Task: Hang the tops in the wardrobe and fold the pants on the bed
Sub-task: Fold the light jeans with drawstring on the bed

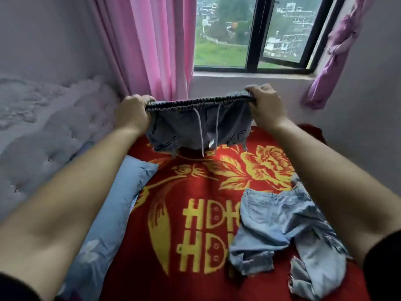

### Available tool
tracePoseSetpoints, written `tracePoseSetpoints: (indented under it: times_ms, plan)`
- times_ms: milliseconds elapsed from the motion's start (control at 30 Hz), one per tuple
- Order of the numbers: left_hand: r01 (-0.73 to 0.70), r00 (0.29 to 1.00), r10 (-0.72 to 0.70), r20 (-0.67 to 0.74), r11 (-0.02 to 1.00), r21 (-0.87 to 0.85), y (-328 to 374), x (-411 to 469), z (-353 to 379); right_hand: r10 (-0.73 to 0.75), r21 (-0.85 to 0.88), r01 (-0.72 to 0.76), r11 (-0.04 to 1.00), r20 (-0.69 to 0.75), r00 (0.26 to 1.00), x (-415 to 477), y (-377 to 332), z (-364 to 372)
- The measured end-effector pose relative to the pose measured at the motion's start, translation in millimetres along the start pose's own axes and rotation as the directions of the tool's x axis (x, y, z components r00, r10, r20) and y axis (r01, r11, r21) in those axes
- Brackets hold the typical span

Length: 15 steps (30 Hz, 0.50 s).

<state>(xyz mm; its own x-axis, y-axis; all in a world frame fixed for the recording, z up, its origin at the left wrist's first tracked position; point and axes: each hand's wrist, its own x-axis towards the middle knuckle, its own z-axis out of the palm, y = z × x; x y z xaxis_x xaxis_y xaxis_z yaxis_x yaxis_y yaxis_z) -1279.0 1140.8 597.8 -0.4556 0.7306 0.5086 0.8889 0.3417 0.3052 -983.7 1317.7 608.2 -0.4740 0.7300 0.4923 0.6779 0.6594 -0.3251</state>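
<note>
1. Pants nearest the camera are the light blue jeans [288, 231]. They lie crumpled and unfolded on the right side of the red blanket [195, 268] that covers the bed. Neither hand touches them, so that fold is not yet done.
2. Beside them, along the bed's left edge, lies a blue pillow [112, 203]. No folded garment shows anywhere on the blanket.
3. Farther out, the grey drawstring shorts [195, 124] hang in the air above the far end of the blanket, stretched out by the waistband. The left hand [132, 114] grips one end of the waistband with curled fingers, and the right hand [264, 107] grips the other end.
4. By the look of it, the shorts are only at the start of their fold and are not yet laid down.
5. Farthest off are a pink curtain [156, 46] and a window [251, 33]. No wardrobe, tops or hangers are in view, so how the hanging stands cannot be told.
</note>
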Motion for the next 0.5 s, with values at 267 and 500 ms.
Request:
tracePoseSetpoints:
  times_ms: [267,500]
  plan:
    - [0.010,0.794,-0.133,0.593,0.978,0.206,-80,-242,163,0.162,-0.201,-0.054,0.978,0.570,0.806,-241,43,165]
    - [-0.071,0.556,-0.195,0.808,0.958,0.279,-108,-403,214,0.334,-0.330,-0.118,0.936,0.734,0.591,-386,65,218]
